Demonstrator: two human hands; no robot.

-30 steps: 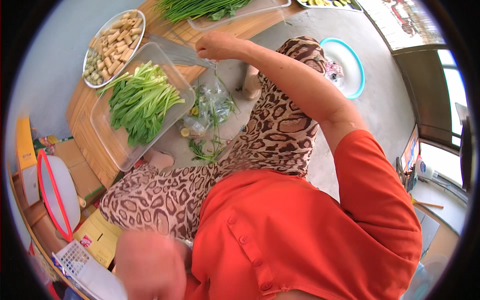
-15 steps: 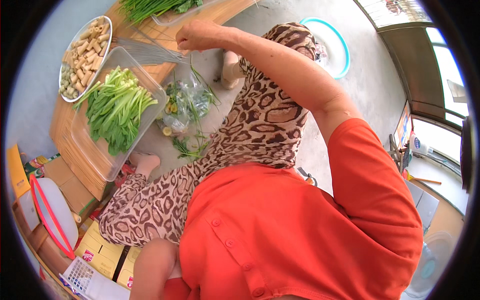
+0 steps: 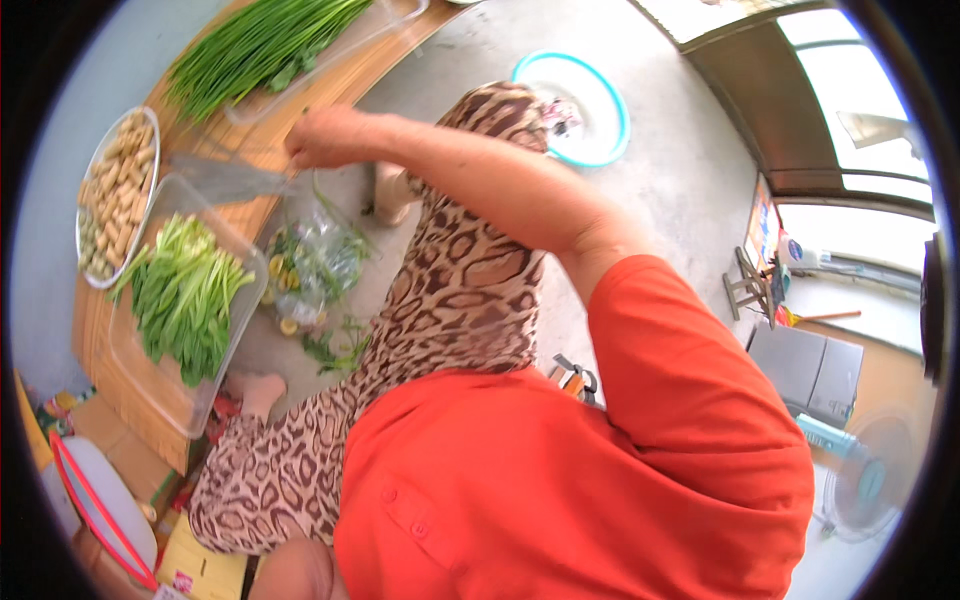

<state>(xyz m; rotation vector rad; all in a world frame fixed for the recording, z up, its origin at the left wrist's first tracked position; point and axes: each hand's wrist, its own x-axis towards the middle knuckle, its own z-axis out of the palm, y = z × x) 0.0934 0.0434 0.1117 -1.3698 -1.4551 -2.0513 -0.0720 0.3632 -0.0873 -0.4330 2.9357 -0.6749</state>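
My right hand (image 3: 332, 137) is closed above the table's edge, with its fingers hidden behind the back of the hand. Whatever it may hold cannot be made out. Just below it lies a bundle of thin grey skewers (image 3: 225, 180). Long green chives (image 3: 260, 45) fill a clear tray beyond the hand. On the near side, a clear plastic container (image 3: 160, 390) holds leafy greens (image 3: 185, 310). A white oval dish (image 3: 156, 150) of short tan cut pieces (image 3: 120, 180) stands against the wall. My left hand is out of view; only part of that arm shows at the lower edge.
On the floor below the wooden table (image 3: 105, 335) sits a clear plastic bag (image 3: 330, 245) with vegetable scraps. A blue-rimmed basin (image 3: 622, 110) stands beyond my knee. Towards the right are a small stool (image 3: 745, 285) and a fan (image 3: 870, 490). Boxes lie at the lower left.
My view has shifted, so the table and dishes appear further left and lower, and more of the chives shows. My right hand stays closed beside the skewers.
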